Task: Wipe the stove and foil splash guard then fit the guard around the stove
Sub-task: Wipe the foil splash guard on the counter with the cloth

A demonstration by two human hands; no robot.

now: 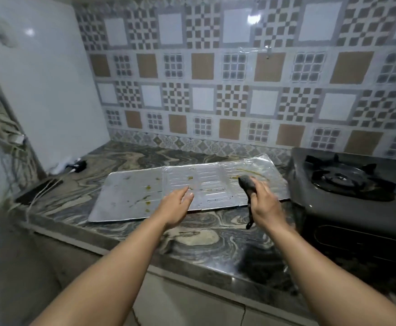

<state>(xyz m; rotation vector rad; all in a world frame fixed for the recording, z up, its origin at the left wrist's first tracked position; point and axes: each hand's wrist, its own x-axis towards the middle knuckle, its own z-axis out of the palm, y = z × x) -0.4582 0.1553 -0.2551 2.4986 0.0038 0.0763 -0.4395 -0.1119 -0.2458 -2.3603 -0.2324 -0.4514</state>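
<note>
A silver foil splash guard point(135, 194) lies flat and unfolded on the marbled counter, spotted with yellow-brown stains. To its right stands a black single-burner gas stove point(347, 184) with its pan support. My right hand point(263, 205) is shut on a dark grey cloth point(246, 184) and hovers over the guard's right panel, with a strip of cloth dangling below the fist. My left hand point(177, 205) is open with fingers apart, hovering just above the guard's front edge near its middle.
The marbled counter point(192, 236) runs along a patterned tile wall. At the far left lie a dark phone point(39, 190) with white cables and a small black plug point(79, 165). A white wall panel rises on the left.
</note>
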